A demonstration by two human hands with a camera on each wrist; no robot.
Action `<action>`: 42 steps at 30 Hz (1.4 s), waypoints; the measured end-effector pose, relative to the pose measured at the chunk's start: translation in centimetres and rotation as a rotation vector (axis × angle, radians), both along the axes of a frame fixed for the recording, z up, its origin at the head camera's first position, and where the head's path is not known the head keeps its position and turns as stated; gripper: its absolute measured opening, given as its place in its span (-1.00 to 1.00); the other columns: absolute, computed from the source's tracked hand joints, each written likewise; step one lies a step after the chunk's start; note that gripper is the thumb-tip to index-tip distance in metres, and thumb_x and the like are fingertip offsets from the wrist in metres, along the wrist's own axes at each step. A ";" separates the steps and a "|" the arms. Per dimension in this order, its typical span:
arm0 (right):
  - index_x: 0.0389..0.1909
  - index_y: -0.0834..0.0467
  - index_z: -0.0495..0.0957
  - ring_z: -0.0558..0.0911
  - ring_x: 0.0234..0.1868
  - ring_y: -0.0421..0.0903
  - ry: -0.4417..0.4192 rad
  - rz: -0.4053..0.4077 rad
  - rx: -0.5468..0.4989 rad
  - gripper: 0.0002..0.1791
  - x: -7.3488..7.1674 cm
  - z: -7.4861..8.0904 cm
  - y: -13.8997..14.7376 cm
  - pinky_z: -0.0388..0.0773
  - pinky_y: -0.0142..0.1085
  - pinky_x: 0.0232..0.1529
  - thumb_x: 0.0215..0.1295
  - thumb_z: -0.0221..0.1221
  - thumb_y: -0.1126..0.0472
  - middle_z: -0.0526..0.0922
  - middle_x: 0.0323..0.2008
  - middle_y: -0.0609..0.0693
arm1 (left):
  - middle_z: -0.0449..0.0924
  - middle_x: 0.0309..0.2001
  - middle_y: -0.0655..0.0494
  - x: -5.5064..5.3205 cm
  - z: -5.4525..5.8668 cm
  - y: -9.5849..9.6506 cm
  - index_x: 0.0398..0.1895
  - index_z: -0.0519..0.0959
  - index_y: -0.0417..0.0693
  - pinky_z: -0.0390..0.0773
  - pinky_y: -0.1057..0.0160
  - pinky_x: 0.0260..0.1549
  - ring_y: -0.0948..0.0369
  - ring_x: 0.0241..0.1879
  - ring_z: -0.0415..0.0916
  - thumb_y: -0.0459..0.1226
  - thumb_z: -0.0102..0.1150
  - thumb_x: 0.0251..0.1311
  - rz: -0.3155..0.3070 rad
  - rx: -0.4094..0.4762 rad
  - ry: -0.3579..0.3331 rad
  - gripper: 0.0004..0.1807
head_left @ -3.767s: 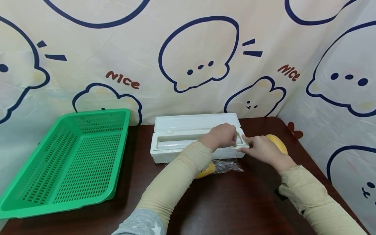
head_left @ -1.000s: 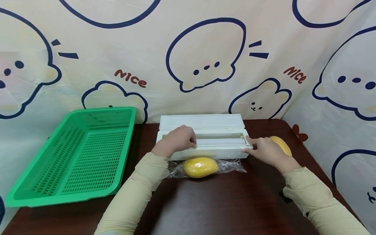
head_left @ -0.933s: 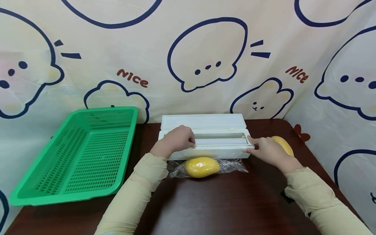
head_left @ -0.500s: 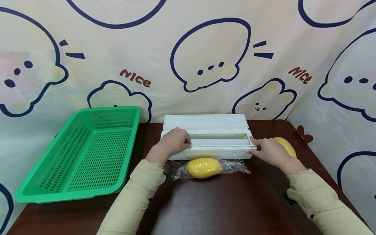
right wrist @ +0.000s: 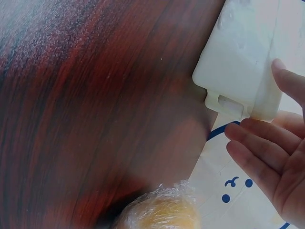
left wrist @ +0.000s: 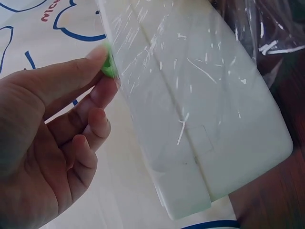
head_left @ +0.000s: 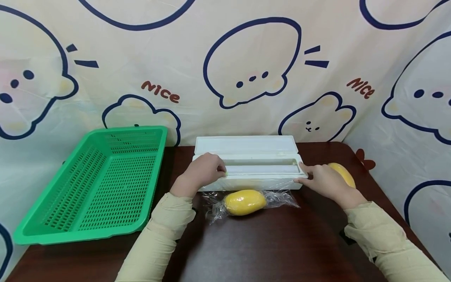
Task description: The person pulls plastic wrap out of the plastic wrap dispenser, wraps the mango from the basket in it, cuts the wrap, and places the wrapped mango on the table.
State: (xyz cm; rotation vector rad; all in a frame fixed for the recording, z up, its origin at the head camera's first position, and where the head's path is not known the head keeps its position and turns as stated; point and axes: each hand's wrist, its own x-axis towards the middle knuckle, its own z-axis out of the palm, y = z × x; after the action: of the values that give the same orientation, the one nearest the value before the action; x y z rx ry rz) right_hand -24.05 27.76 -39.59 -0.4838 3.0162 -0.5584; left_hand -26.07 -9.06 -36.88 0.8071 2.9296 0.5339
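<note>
A long white cling film box [head_left: 253,184] stands at the back of the table, its lid [head_left: 246,145] tipped back and a pale roll [head_left: 262,169] lying in the trough. At its front edge, toward the left end, my left hand [head_left: 202,172] pinches a small green slider [left wrist: 109,67] between thumb and fingers. Clear film [left wrist: 190,67] drapes down the front. My right hand [head_left: 324,182] grips the right end, thumb on one face and fingers at the end. Just in front lies a yellow mango-like fruit [head_left: 245,202] wrapped in film.
A second yellow fruit [head_left: 342,174], film-wrapped in the right wrist view, lies beyond my right hand. On the left stands a green slotted basket [head_left: 84,238]. A printed curtain [head_left: 246,121] hangs behind the dark wooden table [head_left: 264,246].
My left hand has travelled left along the box's front edge from its right end, uncovering the wrapped fruit. The right hand keeps its grip. Film left of the fruit now reaches further forward.
</note>
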 end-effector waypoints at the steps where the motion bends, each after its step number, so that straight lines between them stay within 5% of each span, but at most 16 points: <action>1: 0.42 0.41 0.31 0.25 -0.76 -0.18 -0.001 -0.001 0.002 -0.21 0.0 0.0 0.0 0.25 -0.35 -0.68 0.35 0.35 0.04 0.32 -0.75 -0.08 | 0.74 -0.31 0.16 0.0 0.0 0.0 -0.31 0.81 -0.05 0.59 0.19 -0.24 0.23 -0.34 0.54 -0.36 0.33 0.29 0.000 0.000 0.004 -0.90; 28: 0.41 0.41 0.31 0.24 -0.74 -0.18 0.010 -0.001 0.007 -0.19 0.0 0.0 0.0 0.26 -0.33 -0.67 0.35 0.35 0.01 0.39 -0.73 -0.08 | 0.75 -0.27 0.18 0.5 0.0 -0.3 -0.26 0.82 -0.01 0.63 0.16 -0.25 0.22 -0.28 0.64 -0.29 0.36 0.30 0.044 -0.012 0.021 -0.92; 42: 0.40 0.45 0.32 0.32 -0.74 -0.16 -0.053 -0.012 0.049 -0.13 -0.2 1.0 -0.7 0.26 -0.32 -0.67 0.29 0.37 -0.04 0.41 -0.73 -0.06 | 0.74 -0.32 0.21 0.4 0.1 -0.2 -0.31 0.82 0.01 0.60 0.19 -0.30 0.28 -0.38 0.57 -0.28 0.37 0.30 0.041 -0.011 0.023 -0.92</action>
State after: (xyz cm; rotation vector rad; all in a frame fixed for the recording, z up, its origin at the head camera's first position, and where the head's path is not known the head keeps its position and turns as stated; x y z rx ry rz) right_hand -24.22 27.06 -38.62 -0.4412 2.9769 -0.4880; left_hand -25.66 -9.25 -36.82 0.7586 2.9737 0.5140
